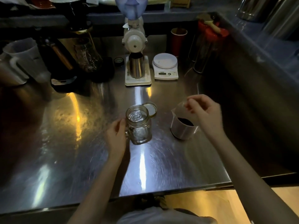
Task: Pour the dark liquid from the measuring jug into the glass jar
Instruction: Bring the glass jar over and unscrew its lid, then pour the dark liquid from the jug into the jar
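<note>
Jar (138,125): upright on counter (80,143), uncapped; lid (150,108) just behind it.
Jug (182,125): right of jar, dark liquid inside.
Left hand (116,135): grip closed on jar handle.
Right hand (205,112): above jug, grip state unclear.

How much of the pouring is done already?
None yet. Done: the glass jar stands open, its lid lying just behind it on the steel table. In hand: the left hand is at the jar's handle side, and the right hand is over the measuring jug, which sits upright with the dark liquid inside. Left: lifting, tipping and pouring.
</note>
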`<state>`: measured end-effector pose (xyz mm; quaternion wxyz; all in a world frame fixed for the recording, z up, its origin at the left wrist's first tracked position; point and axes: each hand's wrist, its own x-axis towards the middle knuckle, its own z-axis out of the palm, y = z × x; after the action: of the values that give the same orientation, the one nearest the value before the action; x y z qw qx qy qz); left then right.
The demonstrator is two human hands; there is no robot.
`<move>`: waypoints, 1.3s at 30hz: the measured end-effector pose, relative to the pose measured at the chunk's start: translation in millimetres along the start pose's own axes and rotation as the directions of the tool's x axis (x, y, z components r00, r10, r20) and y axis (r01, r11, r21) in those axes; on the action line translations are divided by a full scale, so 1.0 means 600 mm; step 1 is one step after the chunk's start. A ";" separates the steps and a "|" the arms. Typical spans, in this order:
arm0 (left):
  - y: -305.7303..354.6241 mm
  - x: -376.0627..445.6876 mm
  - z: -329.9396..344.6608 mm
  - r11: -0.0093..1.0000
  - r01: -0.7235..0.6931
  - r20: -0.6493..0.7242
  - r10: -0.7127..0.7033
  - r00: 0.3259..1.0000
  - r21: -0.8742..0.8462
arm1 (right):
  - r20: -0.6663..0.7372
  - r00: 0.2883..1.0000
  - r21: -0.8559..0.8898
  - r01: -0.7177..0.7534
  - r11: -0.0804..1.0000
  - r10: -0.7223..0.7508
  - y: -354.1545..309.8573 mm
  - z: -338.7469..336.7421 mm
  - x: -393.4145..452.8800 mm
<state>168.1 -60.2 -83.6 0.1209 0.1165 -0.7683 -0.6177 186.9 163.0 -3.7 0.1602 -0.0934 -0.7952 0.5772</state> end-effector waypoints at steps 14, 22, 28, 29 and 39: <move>-0.005 -0.007 0.019 0.996 0.058 -0.106 -0.065 0.992 -0.063 | -0.178 0.943 -0.014 -0.289 0.957 0.282 0.131 -0.026 -0.020; 0.009 -0.008 0.030 0.974 0.148 -0.131 -0.171 0.976 -0.174 | -0.156 0.938 0.174 -0.281 0.944 0.308 0.108 -0.006 -0.021; 0.001 0.001 0.036 0.927 0.173 -0.132 -0.227 0.965 -0.332 | -0.141 0.915 0.343 -0.312 0.886 0.377 0.108 0.029 -0.006; -0.002 0.003 0.037 0.925 0.175 -0.130 -0.230 0.964 -0.337 | -0.132 0.916 0.356 -0.313 0.880 0.379 0.108 0.033 -0.003; 0.018 0.036 0.035 0.900 0.328 -0.055 -0.358 0.932 -0.287 | -0.037 0.963 0.339 -0.241 0.910 0.268 0.053 0.056 0.064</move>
<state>140.3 -45.9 -76.5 0.0658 0.2652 -0.6356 -0.7221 137.7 156.2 -37.7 0.1297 -0.1917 -0.6606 0.7142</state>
